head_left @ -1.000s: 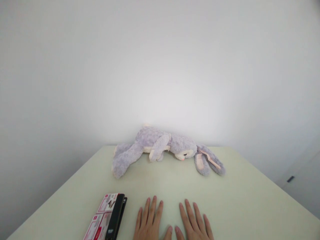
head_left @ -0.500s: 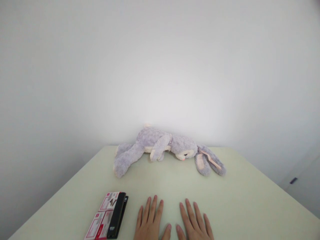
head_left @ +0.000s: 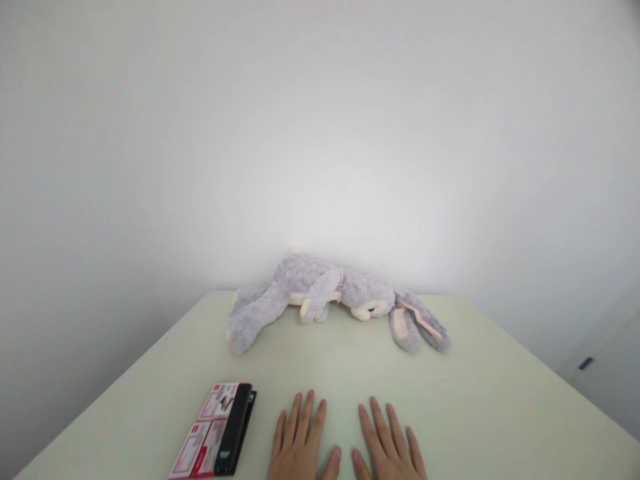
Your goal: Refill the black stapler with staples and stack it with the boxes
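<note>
My left hand (head_left: 297, 445) lies flat on the pale green tabletop (head_left: 330, 367), palm down with its fingers spread. Beside it, my right hand (head_left: 389, 448) rests the same way, and a gap separates the two thumbs. Neither hand holds anything. Left of my left hand, and apart from it, is a long black stapler (head_left: 234, 427). Small red and white boxes (head_left: 207, 437) lie against the stapler's left side, and one bears a picture of a stapler. The lower edge of the view cuts off both wrists.
A plush rabbit (head_left: 305, 275) in lilac-grey lies on its side along the table's far edge, legs to the left and long ears to the right. A bead string circles its neck. Behind it rises a plain white wall (head_left: 320, 147). A dark handle (head_left: 586, 363) shows at far right.
</note>
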{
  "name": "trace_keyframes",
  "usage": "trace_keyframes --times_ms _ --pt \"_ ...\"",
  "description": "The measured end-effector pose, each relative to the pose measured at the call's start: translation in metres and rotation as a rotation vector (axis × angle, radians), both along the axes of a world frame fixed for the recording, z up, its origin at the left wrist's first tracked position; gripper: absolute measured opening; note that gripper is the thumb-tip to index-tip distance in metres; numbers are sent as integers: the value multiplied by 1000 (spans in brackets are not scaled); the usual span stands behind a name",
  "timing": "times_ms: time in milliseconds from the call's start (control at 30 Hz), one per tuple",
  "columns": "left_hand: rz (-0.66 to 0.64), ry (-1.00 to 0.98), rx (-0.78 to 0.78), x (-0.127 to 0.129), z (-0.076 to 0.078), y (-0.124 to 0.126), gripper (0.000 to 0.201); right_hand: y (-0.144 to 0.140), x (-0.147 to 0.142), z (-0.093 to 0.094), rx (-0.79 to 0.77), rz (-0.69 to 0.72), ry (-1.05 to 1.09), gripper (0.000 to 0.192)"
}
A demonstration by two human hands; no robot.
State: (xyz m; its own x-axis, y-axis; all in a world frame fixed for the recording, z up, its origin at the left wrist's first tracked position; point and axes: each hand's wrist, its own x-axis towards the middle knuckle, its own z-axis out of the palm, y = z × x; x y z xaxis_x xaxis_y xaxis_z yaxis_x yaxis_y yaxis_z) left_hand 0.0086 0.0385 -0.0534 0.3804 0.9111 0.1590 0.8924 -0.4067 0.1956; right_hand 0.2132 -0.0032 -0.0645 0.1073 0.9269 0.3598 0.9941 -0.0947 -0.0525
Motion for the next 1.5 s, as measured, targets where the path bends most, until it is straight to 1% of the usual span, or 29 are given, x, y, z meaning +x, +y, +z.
trace_keyframes --times_ms 167,367,500,833,1167,1500 --pt "-4 -22 7 0 2 -2 69 0 0 0 -9 -1 3 60" --pt "3 -25 -60 1 9 -3 68 -1 -2 6 -20 -3 13 60" --pt "1 -30 -61 2 11 -3 67 -2 -3 10 -38 -7 7 60" --pt "-2 -23 0 -2 7 -5 69 -2 -1 9 -44 -1 9 60" --pt "-2 -16 -53 0 14 -4 68 -2 -1 8 -37 -1 11 61" --pt "-3 -31 -8 -1 10 -5 69 -3 0 9 -34 3 12 60"
